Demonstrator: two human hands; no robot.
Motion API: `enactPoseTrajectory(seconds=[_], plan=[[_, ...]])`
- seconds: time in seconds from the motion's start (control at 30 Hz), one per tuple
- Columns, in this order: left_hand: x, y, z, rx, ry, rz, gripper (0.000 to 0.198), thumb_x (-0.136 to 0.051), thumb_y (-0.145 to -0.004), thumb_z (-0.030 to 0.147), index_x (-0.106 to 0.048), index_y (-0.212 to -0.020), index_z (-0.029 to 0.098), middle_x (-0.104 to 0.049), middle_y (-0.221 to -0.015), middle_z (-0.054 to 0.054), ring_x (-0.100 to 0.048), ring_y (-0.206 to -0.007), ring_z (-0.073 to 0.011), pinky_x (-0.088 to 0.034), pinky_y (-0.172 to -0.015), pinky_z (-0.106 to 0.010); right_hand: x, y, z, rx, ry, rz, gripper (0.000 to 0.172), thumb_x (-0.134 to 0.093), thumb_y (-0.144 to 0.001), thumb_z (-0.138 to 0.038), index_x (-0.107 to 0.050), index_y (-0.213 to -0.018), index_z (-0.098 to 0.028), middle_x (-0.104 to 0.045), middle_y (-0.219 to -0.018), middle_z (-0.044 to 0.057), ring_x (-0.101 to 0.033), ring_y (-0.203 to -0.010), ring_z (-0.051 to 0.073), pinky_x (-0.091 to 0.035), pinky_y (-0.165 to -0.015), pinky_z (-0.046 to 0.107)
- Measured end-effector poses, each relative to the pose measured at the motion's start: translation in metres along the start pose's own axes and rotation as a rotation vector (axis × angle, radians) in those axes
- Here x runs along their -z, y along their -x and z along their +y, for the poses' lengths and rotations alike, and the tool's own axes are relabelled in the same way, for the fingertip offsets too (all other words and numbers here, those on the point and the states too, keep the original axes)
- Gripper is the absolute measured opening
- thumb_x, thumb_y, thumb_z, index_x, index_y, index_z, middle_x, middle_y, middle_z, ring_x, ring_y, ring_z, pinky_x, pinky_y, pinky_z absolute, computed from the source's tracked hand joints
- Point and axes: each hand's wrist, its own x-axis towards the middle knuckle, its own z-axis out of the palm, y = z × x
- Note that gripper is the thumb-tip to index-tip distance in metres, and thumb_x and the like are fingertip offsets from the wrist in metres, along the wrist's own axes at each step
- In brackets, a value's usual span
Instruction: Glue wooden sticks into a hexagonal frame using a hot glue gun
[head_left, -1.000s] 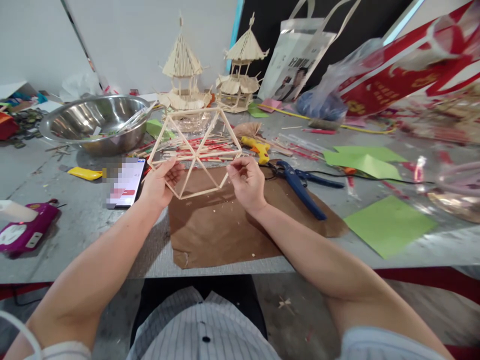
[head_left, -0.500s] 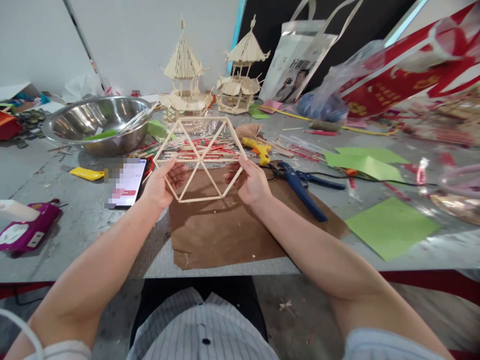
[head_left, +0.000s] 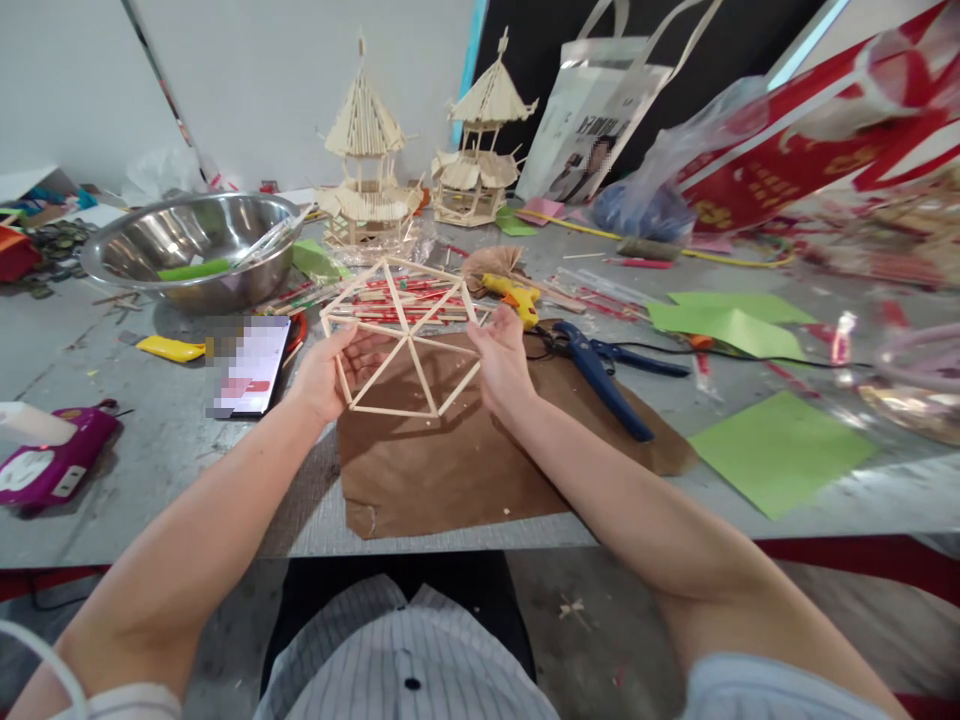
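Observation:
A hexagonal frame of thin wooden sticks, with spokes meeting in its middle, is held up between my two hands. My left hand grips its left corner, thumb on the near side and fingers behind. On the opposite side my right hand pinches the right corner between thumb and fingers. The frame is tilted above a brown sheet on the table. Behind it lies a pile of red and pale sticks. A yellow glue gun and blue-handled pliers lie beyond and beside my right hand.
Two stick-built pagoda models stand at the back. At left are a steel bowl, a phone, a yellow utility knife and a purple box. Green paper lies at right, below a red bag.
The stick frame has turned slightly clockwise and tipped, its far edge now lower. Both hands have shifted with it and keep their hold.

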Motion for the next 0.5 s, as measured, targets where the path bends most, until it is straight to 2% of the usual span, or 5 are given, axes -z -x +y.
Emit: enactPoseTrajectory(seconds=[0.07, 0.13, 0.2, 0.3, 0.5], plan=[[0.000, 0.000, 0.000, 0.016, 0.022, 0.012, 0.025, -0.051, -0.083, 0.030, -0.065, -0.085, 0.010, -0.071, -0.082, -0.008, -0.066, -0.069, -0.0132, -0.054, -0.065, -0.024, 0.003, 0.001, -0.006, 0.187, 0.241, 0.034, 0.050, -0.056, -0.076, -0.044, -0.047, -0.119, -0.019, -0.045, -0.133, 0.014, -0.037, -0.128, 0.027, -0.028, -0.104, 0.051], [0.000, 0.000, 0.000, 0.034, 0.034, 0.008, 0.026, -0.050, -0.084, 0.031, -0.065, -0.085, 0.010, -0.071, -0.078, -0.008, -0.067, -0.068, -0.0141, -0.054, -0.065, -0.025, 0.007, 0.005, -0.017, 0.346, 0.430, -0.077, 0.038, -0.052, -0.080, -0.042, -0.055, -0.111, -0.020, -0.053, -0.126, 0.012, -0.037, -0.127, 0.027, -0.024, -0.106, 0.050], [0.000, 0.000, 0.000, 0.064, 0.020, 0.004, 0.028, -0.048, -0.085, 0.031, -0.065, -0.086, 0.009, -0.070, -0.074, -0.008, -0.067, -0.066, -0.0150, -0.055, -0.064, -0.026, 0.008, 0.009, -0.028, 0.412, 0.554, -0.222, 0.026, -0.047, -0.084, -0.039, -0.061, -0.097, -0.021, -0.063, -0.112, 0.009, -0.049, -0.115, 0.026, -0.029, -0.101, 0.049], [-0.001, 0.000, 0.000, 0.118, -0.032, 0.020, 0.030, -0.046, -0.086, 0.032, -0.065, -0.091, 0.009, -0.070, -0.069, -0.009, -0.067, -0.063, -0.0166, -0.055, -0.061, -0.027, 0.008, 0.016, -0.036, 0.409, 0.683, -0.360, 0.024, -0.047, -0.085, -0.038, -0.063, -0.085, -0.021, -0.068, -0.098, 0.009, -0.057, -0.101, 0.027, -0.037, -0.091, 0.047], [-0.001, 0.000, 0.002, 0.134, -0.067, 0.020, 0.033, -0.044, -0.088, 0.035, -0.063, -0.098, 0.010, -0.070, -0.068, -0.008, -0.068, -0.062, -0.0181, -0.054, -0.056, -0.028, 0.007, 0.016, -0.033, 0.542, 0.650, -0.690, 0.027, -0.045, -0.083, -0.021, -0.060, -0.106, -0.016, -0.067, -0.104, 0.010, -0.061, -0.091, 0.021, -0.045, -0.082, 0.036]])
